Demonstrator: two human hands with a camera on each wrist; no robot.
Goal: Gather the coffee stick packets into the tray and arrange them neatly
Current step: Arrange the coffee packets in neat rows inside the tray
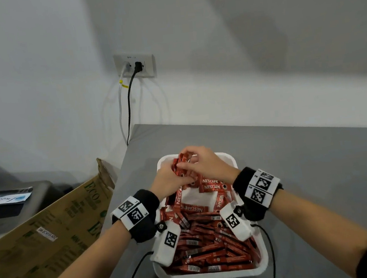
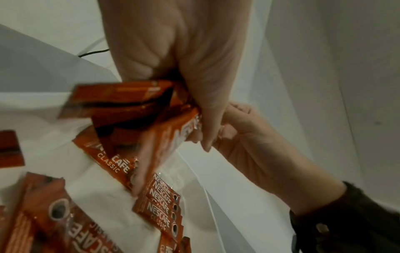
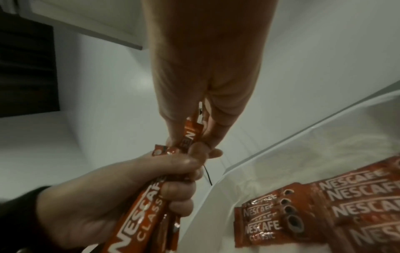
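The bundle of red foil coffee stick packets [image 1: 182, 168] is mostly covered by the left hand [image 1: 167, 181] and right hand [image 1: 205, 163], so how many it holds cannot be told. In the left wrist view its lower ends are smeared by blur. The wrist-worn camera units hide part of the white moulded tray [image 1: 229, 156] and the loose heap of red packets [image 1: 211, 244] in it. The brown cardboard box [image 1: 52, 238] beside the grey counter [image 1: 306, 171] is cut off at the left edge. Lettering on the wall socket plate [image 1: 134, 64] is too small to read.

red coffee sticks [image 1: 212, 246] heaped in white tray [image 1: 215, 275]
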